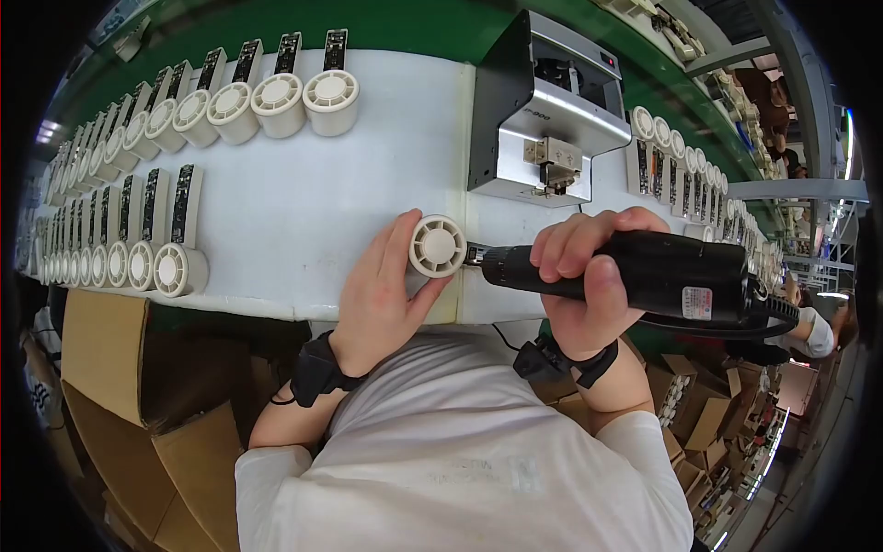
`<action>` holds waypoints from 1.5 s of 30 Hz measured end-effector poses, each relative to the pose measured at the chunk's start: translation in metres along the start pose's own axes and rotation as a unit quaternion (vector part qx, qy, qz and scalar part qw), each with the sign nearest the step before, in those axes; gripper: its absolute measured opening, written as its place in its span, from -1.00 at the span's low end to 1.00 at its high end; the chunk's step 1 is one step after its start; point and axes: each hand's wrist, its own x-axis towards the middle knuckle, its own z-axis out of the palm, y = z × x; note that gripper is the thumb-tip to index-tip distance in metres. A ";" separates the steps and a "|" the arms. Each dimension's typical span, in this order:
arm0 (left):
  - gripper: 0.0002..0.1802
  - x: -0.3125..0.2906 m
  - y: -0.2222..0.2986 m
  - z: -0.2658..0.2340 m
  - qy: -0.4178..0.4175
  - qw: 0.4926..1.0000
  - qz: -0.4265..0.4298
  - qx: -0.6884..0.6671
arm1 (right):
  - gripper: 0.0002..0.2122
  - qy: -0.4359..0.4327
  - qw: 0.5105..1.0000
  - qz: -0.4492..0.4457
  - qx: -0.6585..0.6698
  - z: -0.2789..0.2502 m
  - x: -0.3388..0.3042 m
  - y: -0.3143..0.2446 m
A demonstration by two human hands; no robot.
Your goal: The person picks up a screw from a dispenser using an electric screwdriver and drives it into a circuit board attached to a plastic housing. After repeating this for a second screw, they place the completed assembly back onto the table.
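Near the front edge of the white work surface, my left hand (382,281) grips a cream round appliance part with a slotted, wheel-like end (438,247). Its fingers lie along the left side and the thumb is below it. My right hand (593,276) is wrapped round a black electric screwdriver (676,276), held level with its tip pointing left. The tip meets the right side of the part, by a small dark piece. Whether a screw sits there is too small to tell. Black bands circle both wrists.
A grey and black screw feeder machine (552,110) stands just beyond my hands. Two rows of similar cream parts with circuit-board handles (331,101) line the left; more stand at the right (681,152). Open cardboard boxes (138,405) sit below the left edge. A person is far right.
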 end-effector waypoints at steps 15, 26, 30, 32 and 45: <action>-0.21 0.000 0.001 -0.001 0.005 1.000 0.008 0.005 | -0.66 0.007 1.000 -0.004 0.018 -0.001 -0.001 0.002; -0.22 0.000 0.001 -0.001 -0.001 1.000 0.004 0.002 | -0.69 0.032 0.999 0.007 0.025 -0.004 0.004 0.006; -0.22 -0.001 0.001 -0.002 -0.001 1.000 0.005 0.004 | -0.63 0.072 0.993 0.027 0.093 -0.018 0.001 0.015; -0.22 0.000 0.001 -0.002 -0.002 1.000 0.008 0.005 | -0.57 0.089 0.988 0.034 0.125 -0.019 0.002 0.014; -0.22 -0.001 0.001 0.001 0.001 1.000 0.019 0.020 | -0.24 0.099 0.972 0.013 0.214 -0.021 -0.002 0.014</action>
